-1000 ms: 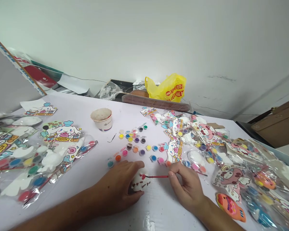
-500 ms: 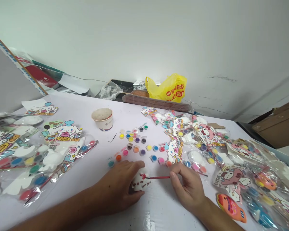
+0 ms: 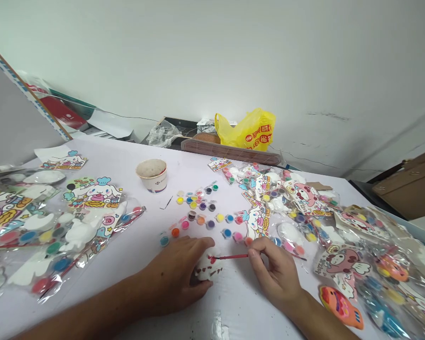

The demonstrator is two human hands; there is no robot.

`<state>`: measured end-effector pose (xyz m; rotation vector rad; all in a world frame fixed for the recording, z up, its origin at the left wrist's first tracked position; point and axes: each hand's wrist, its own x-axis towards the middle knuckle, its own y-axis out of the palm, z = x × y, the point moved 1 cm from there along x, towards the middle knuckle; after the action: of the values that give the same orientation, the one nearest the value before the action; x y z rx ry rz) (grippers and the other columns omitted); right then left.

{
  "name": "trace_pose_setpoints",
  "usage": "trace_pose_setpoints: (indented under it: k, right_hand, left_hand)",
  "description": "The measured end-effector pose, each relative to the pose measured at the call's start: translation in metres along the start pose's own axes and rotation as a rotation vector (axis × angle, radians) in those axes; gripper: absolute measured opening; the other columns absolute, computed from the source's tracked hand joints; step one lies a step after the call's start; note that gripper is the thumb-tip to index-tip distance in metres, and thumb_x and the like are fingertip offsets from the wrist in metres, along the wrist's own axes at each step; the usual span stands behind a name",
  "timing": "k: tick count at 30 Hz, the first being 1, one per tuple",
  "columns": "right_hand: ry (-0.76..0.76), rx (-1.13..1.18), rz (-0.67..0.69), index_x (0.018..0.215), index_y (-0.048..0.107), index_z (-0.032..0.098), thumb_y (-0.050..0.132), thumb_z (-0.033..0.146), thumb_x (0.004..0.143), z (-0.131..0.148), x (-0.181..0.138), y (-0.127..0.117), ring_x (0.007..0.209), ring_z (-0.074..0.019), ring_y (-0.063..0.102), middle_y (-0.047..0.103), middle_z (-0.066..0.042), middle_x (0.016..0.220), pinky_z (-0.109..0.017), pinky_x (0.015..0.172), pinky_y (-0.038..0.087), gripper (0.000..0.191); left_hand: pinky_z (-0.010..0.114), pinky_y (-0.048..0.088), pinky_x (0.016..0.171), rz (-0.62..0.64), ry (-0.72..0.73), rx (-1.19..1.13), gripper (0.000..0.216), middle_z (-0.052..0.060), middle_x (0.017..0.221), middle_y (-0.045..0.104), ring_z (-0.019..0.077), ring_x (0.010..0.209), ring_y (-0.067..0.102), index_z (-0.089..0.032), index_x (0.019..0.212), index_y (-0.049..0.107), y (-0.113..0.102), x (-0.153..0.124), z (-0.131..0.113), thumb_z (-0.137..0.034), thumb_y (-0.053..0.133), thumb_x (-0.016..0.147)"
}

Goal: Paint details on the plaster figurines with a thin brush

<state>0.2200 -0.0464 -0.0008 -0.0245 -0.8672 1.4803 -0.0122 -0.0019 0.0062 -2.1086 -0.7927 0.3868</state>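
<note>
Between its thumb and fingers, my left hand (image 3: 179, 274) grips a small white plaster figure (image 3: 207, 271) on the table. Brown marks run across the figure, with a red patch above them; its left side is hidden by the hand. My right hand (image 3: 274, 271) is closed around a thin red paintbrush (image 3: 235, 257), held nearly level, its dark tip touching the red patch. Just beyond lie several small paint pots, among them an orange pot (image 3: 175, 232), a blue pot (image 3: 227, 233) and a pink pot (image 3: 237, 237).
A paper cup (image 3: 152, 175) stands behind the paints. Clear-bagged craft kits lie at left (image 3: 80, 233) and right (image 3: 293, 193). A painted orange figure (image 3: 341, 306) is by my right forearm. At the back sit a yellow plastic bag (image 3: 248, 130) and a brown tray (image 3: 230, 152).
The brush tip has shifted slightly up and to the left on the red patch, and the handle tilts a little more. My left hand keeps its hold on the figure.
</note>
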Motion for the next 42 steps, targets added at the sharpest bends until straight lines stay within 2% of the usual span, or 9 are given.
trace_pose_setpoints:
  k: [13, 26, 42]
  right_hand:
    - [0.026, 0.012, 0.008, 0.082, 0.046, 0.024, 0.047, 0.016, 0.094, -0.0032, -0.0011, 0.0004, 0.054, -0.0120, 0.044, 0.041, 0.006, 0.060, -0.023, 0.053, 0.040, 0.015]
    - [-0.003, -0.020, 0.004, 0.084, 0.047, 0.025, 0.049, 0.015, 0.093, 0.0000, 0.0011, 0.0012, 0.052, -0.0112, 0.043, 0.040, 0.006, 0.060, -0.023, 0.052, 0.041, 0.014]
    - [0.091, 0.019, -0.044, 0.083, 0.053, 0.022, 0.046, 0.021, 0.096, -0.0025, -0.0022, 0.0016, 0.061, -0.0159, 0.054, 0.052, 0.001, 0.063, -0.027, 0.053, 0.042, 0.015]
  left_hand:
    - [0.039, 0.044, 0.085, -0.022, 0.020, 0.002, 0.057, 0.004, 0.112, 0.060, 0.0251, 0.097, 0.056, -0.028, 0.127, 0.034, -0.0002, 0.0008, -0.0009, -0.022, 0.065, 0.080]
    - [0.038, 0.044, 0.084, -0.010, 0.020, 0.006, 0.056, 0.003, 0.112, 0.061, 0.0250, 0.098, 0.057, -0.028, 0.127, 0.034, -0.0009, 0.0010, -0.0017, -0.023, 0.065, 0.080]
    - [0.038, 0.045, 0.083, -0.008, 0.012, 0.016, 0.052, 0.005, 0.107, 0.062, 0.0248, 0.094, 0.057, -0.026, 0.126, 0.036, -0.0014, 0.0021, -0.0019, -0.024, 0.064, 0.081]
